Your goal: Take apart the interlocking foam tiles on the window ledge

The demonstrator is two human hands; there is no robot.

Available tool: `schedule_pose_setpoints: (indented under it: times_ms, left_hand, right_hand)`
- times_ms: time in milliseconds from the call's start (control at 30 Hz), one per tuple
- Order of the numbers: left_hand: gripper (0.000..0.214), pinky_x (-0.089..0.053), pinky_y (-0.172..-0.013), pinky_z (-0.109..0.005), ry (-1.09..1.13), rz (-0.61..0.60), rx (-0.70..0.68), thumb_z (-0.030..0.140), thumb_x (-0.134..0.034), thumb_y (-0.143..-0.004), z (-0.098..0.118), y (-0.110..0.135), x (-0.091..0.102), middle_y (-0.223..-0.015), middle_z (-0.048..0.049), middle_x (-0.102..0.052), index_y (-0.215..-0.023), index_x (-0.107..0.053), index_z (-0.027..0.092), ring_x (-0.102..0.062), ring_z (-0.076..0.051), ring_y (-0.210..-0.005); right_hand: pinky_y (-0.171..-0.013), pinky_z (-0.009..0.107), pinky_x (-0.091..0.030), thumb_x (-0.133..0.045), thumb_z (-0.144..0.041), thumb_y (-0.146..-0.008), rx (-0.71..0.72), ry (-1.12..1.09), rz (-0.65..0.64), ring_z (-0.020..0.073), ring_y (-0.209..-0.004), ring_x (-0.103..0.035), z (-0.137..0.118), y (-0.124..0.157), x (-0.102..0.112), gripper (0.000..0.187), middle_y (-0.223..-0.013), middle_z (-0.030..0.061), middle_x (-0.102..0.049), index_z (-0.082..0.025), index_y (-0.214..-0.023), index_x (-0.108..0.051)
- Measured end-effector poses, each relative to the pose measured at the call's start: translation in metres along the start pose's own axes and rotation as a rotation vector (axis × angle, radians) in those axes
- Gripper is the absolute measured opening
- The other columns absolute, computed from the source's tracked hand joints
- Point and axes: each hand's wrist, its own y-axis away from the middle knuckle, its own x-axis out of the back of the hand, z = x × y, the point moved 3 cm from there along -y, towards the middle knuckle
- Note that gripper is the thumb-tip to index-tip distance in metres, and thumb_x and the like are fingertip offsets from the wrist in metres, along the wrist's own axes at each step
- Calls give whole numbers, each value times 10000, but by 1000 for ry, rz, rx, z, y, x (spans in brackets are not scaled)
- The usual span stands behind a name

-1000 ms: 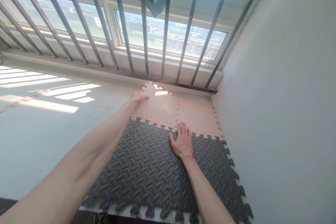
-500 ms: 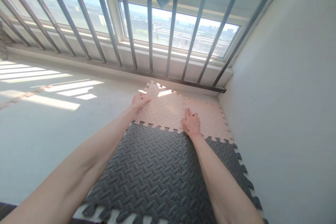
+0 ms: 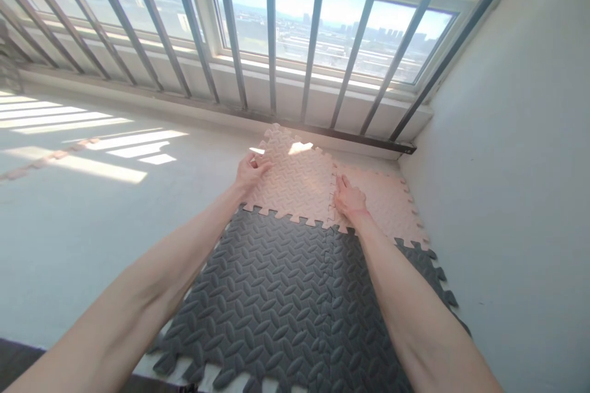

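Two pink foam puzzle mat tiles lie side by side at the far end of the mat. My left hand (image 3: pixel 251 173) is curled at the left edge of the left pink tile (image 3: pixel 295 181), its fingers on the interlocking teeth. My right hand (image 3: pixel 349 198) lies on the right pink tile (image 3: pixel 385 206) beside the seam between the two, fingers spread a little. Dark grey foam tiles (image 3: pixel 271 313) with the same leaf pattern join the pink ones on the near side, and my forearms pass above them.
A barred window (image 3: pixel 322 24) and its sill run along the far side of the mat. A white wall (image 3: pixel 507 166) stands close on the right. Pale floor (image 3: pixel 83 245) with stripes of sunlight stretches to the left. The near mat edge meets a dark strip at the bottom.
My right hand has moved from the pink-grey border up onto the right pink tile. My left hand has curled more at the tile's edge. The view has tilted up, and less curtain shows.
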Motion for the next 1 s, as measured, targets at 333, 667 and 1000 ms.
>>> schedule_pose_setpoints:
  times_ms: [333,667,1000]
  left_hand:
    - [857,-621,-744,-360,-93,-51,35,621,-980,-519,26,5,13,-974,-68,-813,-1178,-617,208,-772,-262,-879]
    - [894,-616,-736,-367,-134,-123,258,506,-1019,-480,24,43,35,-854,-39,-795,-1239,-663,197,-761,-251,-812]
    - [847,-638,-831,-410,-24,-121,147,584,-1003,-517,35,56,41,-963,-48,-815,-1187,-616,240,-778,-253,-897]
  right_hand:
    - [-1017,536,-553,-289,-347,-1063,58,-66,25,342,-1219,-679,9,-6,-6,615,-1782,123,-340,-258,-1661,-405]
    - [-1262,472,-360,-324,-369,-1114,222,-128,120,291,-1547,-419,20,90,-20,544,-1705,96,-490,-218,-1598,-523]
    - [-1351,488,-216,-282,-376,-1134,129,-153,164,247,-1669,-263,10,110,-32,561,-1785,66,-351,-257,-1664,-421]
